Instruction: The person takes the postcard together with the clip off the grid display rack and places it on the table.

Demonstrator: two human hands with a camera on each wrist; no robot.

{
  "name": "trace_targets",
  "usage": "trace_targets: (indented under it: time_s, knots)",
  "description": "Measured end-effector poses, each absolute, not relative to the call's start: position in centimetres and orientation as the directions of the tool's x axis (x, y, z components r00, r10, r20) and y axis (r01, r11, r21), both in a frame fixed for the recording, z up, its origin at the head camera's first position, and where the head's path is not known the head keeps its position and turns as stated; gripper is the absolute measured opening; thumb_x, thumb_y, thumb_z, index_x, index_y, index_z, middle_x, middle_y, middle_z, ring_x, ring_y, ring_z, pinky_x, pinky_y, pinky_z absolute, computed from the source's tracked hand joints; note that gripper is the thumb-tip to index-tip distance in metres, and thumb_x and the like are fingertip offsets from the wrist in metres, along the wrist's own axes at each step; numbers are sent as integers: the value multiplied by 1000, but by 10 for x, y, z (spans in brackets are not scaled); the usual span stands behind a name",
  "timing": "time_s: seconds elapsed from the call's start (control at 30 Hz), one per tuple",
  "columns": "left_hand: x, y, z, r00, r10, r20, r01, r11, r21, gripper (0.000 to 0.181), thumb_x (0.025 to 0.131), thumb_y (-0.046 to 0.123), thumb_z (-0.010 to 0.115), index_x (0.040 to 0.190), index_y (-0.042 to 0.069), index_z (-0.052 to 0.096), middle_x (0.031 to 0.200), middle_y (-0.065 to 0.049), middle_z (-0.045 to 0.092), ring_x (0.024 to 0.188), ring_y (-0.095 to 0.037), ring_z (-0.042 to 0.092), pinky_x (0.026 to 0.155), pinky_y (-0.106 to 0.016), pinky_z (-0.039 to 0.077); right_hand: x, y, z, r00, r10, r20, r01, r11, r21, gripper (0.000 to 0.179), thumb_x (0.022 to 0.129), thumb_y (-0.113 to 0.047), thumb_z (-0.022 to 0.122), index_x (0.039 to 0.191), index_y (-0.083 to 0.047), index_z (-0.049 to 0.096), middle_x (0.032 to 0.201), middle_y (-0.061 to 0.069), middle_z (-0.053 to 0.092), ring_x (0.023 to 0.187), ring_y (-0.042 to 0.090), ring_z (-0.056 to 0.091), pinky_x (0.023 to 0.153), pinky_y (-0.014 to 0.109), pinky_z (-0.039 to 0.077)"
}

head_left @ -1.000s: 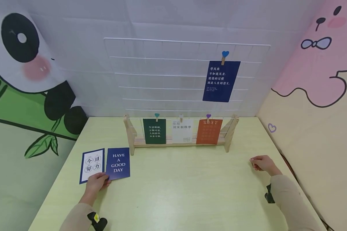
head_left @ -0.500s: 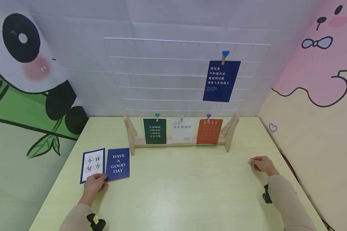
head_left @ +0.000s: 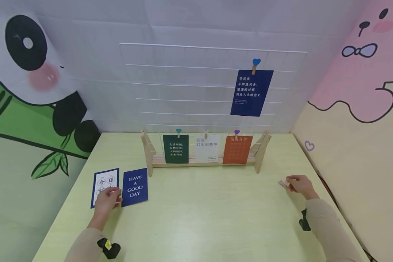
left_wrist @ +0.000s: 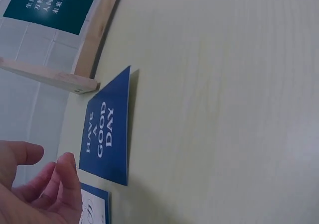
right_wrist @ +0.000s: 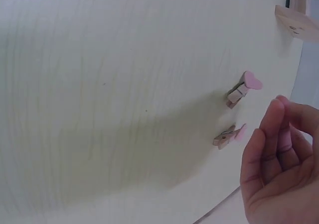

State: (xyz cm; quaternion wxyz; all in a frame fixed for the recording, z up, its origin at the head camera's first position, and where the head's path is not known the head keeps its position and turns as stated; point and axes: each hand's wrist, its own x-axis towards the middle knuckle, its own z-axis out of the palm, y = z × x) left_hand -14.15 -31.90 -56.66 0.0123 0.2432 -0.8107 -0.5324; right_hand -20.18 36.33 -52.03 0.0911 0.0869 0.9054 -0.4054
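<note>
Blue GOOD DAY card: top, long axis toward rack; left fingers parted, right fingers loosely curled.

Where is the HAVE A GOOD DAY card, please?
In the head view, the blue card is at left on the table, right of the left hand.

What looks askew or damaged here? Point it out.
At left in the head view, the HAVE A GOOD DAY postcard and the blue-bordered postcard beside it lie slightly askew: their top edges slant, while the wooden rack's bottom rail runs nearly level. I see no damage.
</note>
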Motion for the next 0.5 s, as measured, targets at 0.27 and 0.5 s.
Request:
trace_targets:
  time_s: [0.27,0.5]
  knots:
    - [-178,-333,-611,-900,-422,-113,-305,422,853,58,82,60,41,116,13,50,103,-6,55,80,-19,59,58,-28,51,-205,349,-496,-989,-22,-148,108,577,-810,41,89,-21,51,108,16,51,64,3,59,56,11,55,52,25,47]
    - [-199,-327,-610,-922,-383,-49,-231,447,864,57,78,64,43,113,20,53,101,1,56,80,-15,60,57,-30,51,-208,332,-466,-992,-79,-95,29,603,-798,40,92,-18,48,113,16,49,70,8,59,58,11,56,56,26,49]
